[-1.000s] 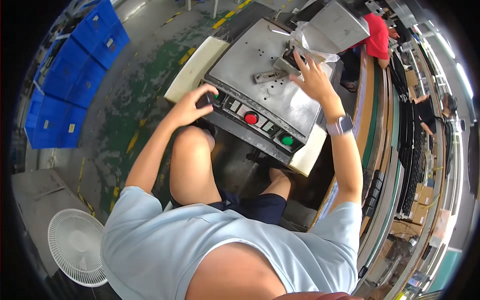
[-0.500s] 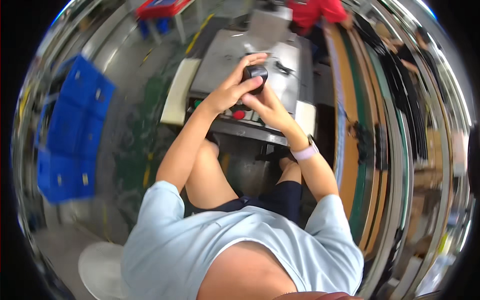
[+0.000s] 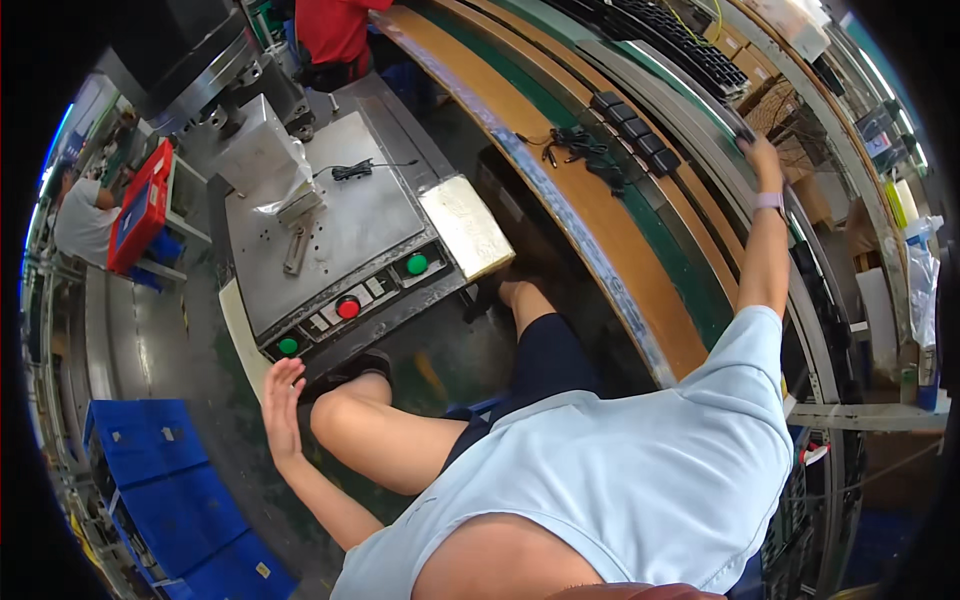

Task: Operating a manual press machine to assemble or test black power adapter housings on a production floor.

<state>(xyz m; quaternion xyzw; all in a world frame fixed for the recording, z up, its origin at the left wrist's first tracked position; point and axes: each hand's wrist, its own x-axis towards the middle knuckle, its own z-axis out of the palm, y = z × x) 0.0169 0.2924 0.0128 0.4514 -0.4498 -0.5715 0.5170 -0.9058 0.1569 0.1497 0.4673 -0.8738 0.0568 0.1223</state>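
Note:
My left hand [image 3: 283, 405] is held with its fingers stretched out and nothing in it. It hovers at the near left corner of the metal machine table [image 3: 360, 215], close to a green push button [image 3: 288, 346]. Far out to the right, my right hand [image 3: 762, 163], with a pale band on the wrist, reaches over the metal rails [image 3: 690, 125]. Something dark shows at its fingertips; whether it is gripped cannot be made out. On the machine table lie a coiled black cable [image 3: 352, 171] and a small metal fixture [image 3: 297, 245] beneath a shiny metal block [image 3: 262, 150].
A red button [image 3: 348, 307] and another green button [image 3: 417, 264] sit on the machine's front panel. Several black blocks [image 3: 635, 132] and bundled black cables [image 3: 580, 150] lie on the long bench [image 3: 640, 310]. Blue bins [image 3: 180, 490] stand at left. A person in red [image 3: 335, 40] is beyond.
My hands have parted: the left came down beside the machine's corner, the right swung far right. The black block they held together is no longer between them. The view has turned right.

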